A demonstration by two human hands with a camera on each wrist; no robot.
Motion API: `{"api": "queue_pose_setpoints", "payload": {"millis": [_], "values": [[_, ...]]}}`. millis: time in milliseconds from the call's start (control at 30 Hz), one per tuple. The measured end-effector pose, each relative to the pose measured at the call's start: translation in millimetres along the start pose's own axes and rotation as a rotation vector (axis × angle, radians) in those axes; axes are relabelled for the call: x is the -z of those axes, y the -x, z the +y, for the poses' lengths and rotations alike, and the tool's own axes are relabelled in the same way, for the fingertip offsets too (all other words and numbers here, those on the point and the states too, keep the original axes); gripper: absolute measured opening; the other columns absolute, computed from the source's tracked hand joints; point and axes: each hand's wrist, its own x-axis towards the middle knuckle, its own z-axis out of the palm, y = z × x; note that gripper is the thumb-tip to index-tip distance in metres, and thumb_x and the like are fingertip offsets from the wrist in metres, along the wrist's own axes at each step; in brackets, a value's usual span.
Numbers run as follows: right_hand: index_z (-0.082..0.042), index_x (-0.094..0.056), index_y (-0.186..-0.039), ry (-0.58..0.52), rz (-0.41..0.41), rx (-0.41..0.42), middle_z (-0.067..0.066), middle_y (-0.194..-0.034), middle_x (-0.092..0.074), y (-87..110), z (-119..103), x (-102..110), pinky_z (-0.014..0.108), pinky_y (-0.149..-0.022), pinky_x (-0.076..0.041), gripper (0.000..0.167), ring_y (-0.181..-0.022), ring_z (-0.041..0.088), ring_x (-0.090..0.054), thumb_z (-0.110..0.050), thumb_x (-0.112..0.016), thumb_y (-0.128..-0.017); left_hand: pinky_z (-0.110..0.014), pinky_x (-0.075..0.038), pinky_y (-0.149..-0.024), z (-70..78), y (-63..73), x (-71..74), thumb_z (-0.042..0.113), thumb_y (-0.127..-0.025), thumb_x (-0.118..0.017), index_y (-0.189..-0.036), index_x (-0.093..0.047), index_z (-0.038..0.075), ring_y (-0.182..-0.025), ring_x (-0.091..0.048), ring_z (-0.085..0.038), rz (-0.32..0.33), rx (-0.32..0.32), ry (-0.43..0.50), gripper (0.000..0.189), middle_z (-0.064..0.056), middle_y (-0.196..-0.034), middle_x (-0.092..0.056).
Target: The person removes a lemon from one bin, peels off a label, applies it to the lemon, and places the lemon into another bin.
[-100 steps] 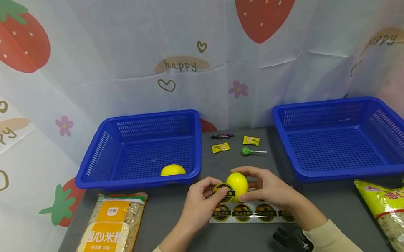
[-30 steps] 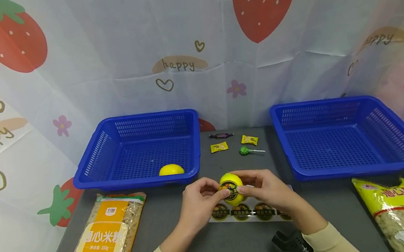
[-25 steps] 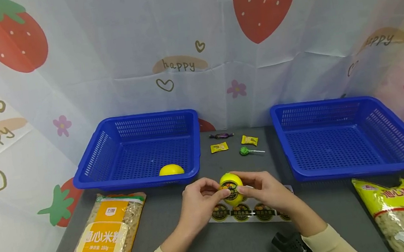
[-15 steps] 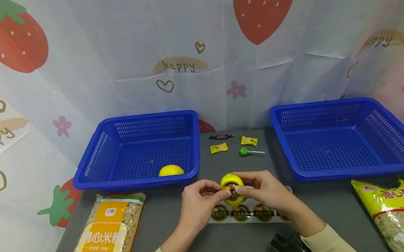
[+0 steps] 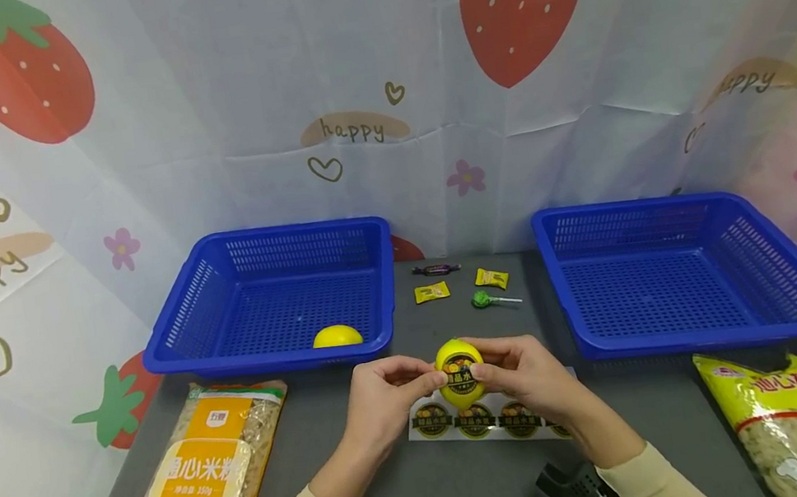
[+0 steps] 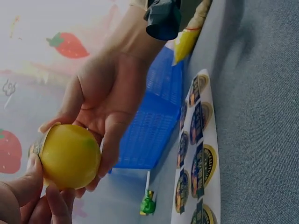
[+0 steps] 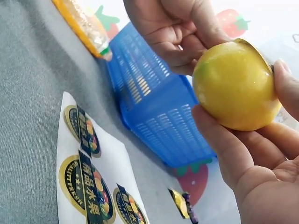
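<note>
Looks like a staged filming corner; wider room can't be told. Strawberry-print cloth (image 5: 213, 72) hung behind gray desk (image 5: 444, 496), blue baskets (image 5: 270, 359) and food bags (image 5: 198, 476) set out.

From my end I see the round sticker (image 5: 461, 374), earlier held apart beside the yellow lemon (image 6: 72, 156), now on its front. The left hand (image 5: 380, 404) has drawn its thumb back, baring more lettering; the right hand (image 5: 529, 375) now thumbs the sticker's edge, apparently pressing, though I can't be sure.
</note>
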Motion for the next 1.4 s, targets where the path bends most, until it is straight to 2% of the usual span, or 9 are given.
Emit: {"api": "queue_pose_setpoints", "payload": {"millis": [133,367,500,600,700,867,1100,1267,1400], "values": [[0.006,-0.043,-0.149,-0.031,0.012,-0.001,0.025,-0.140,-0.057,0.1,1.4,1.1,0.044,-0.090,-0.058,0.053,-0.114,0.020,-0.069,-0.016,-0.059,-0.103,-0.031,-0.059,-0.069,-1.0,-1.5,-0.6,0.013,-0.080,-0.086,-0.084,-0.079,0.003,-0.074,-0.070,-0.016,0.004,0.007,0.024,0.014,-0.010,-0.090,-0.077],[0.001,-0.044,-0.150,-0.056,0.065,-0.052,0.025,-0.141,-0.056,2.9,-1.4,1.2,0.039,-0.093,-0.057,0.055,-0.117,0.020,-0.067,-0.019,-0.062,-0.102,-0.038,-0.061,-0.079,-5.7,-2.1,-3.5,0.015,-0.086,-0.081,-0.089,-0.074,0.000,-0.080,-0.072,-0.020,-0.008,0.031,0.055,0.017,-0.011,-0.095,-0.077],[-0.009,-0.050,-0.148,0.060,0.151,-0.093,0.021,-0.140,-0.059,6.0,-7.5,1.8,0.034,-0.088,-0.059,0.055,-0.112,0.019,-0.068,-0.026,-0.066,-0.099,-0.033,-0.059,-0.085,-3.9,-1.2,-7.3,0.021,-0.094,-0.073,-0.104,-0.068,0.001,-0.094,-0.072,-0.027,-0.059,-0.007,0.045,0.023,-0.013,-0.106,-0.075],[-0.014,-0.053,-0.147,0.142,0.180,-0.089,0.018,-0.137,-0.063,6.8,-11.0,0.7,0.029,-0.078,-0.059,0.053,-0.101,0.017,-0.069,-0.029,-0.067,-0.098,-0.032,-0.059,-0.083,0.0,1.5,-10.6,0.034,-0.094,-0.073,-0.123,-0.065,0.006,-0.101,-0.071,-0.026,-0.093,-0.029,-0.062,0.041,-0.012,-0.116,-0.071],[-0.014,-0.054,-0.146,0.178,0.187,-0.079,0.015,-0.137,-0.063,7.0,-13.7,-1.4,0.028,-0.075,-0.056,0.052,-0.096,0.016,-0.068,-0.030,-0.067,-0.099,-0.028,-0.059,-0.080,1.9,3.6,-13.8,0.042,-0.090,-0.076,-0.133,-0.064,0.010,-0.106,-0.071,-0.023,-0.122,-0.045,-0.155,0.054,-0.011,-0.122,-0.070],[-0.015,-0.053,-0.147,0.246,0.167,-0.072,0.012,-0.143,-0.059,7.5,-18.4,-2.8,0.034,-0.086,-0.058,0.050,-0.111,0.022,-0.067,-0.032,-0.064,-0.100,-0.027,-0.059,-0.084,-1.0,3.5,-16.3,0.038,-0.091,-0.076,-0.130,-0.067,0.008,-0.106,-0.072,-0.021,-0.137,-0.063,-0.160,0.051,-0.010,-0.117,-0.074],[-0.033,-0.041,-0.155,0.594,0.161,0.053,0.003,-0.159,-0.042,13.3,-38.3,7.2,0.034,-0.088,-0.057,0.055,-0.131,0.031,-0.056,-0.034,-0.059,-0.103,-0.034,-0.059,-0.088,0.1,3.2,-14.1,0.039,-0.091,-0.076,-0.126,-0.070,0.007,-0.103,-0.071,-0.020,-0.101,-0.076,-0.192,0.048,-0.008,-0.112,-0.075],[-0.029,-0.040,-0.155,0.644,0.211,0.117,0.005,-0.159,-0.042,20.4,-55.4,24.0,0.038,-0.092,-0.057,0.057,-0.130,0.028,-0.056,-0.026,-0.062,-0.102,-0.037,-0.058,-0.088,1.8,3.9,-12.6,0.037,-0.091,-0.076,-0.127,-0.068,0.006,-0.105,-0.069,-0.022,-0.097,-0.056,-0.194,0.048,-0.009,-0.114,-0.074],[-0.029,-0.039,-0.155,0.696,0.268,0.145,0.002,-0.153,-0.049,27.5,-64.8,38.9,0.030,-0.092,-0.056,0.058,-0.128,0.023,-0.057,-0.023,-0.062,-0.102,-0.034,-0.058,-0.083,2.1,4.6,-12.5,0.035,-0.091,-0.076,-0.130,-0.066,0.005,-0.109,-0.067,-0.025,-0.088,-0.038,-0.188,0.050,-0.011,-0.117,-0.072]]}}
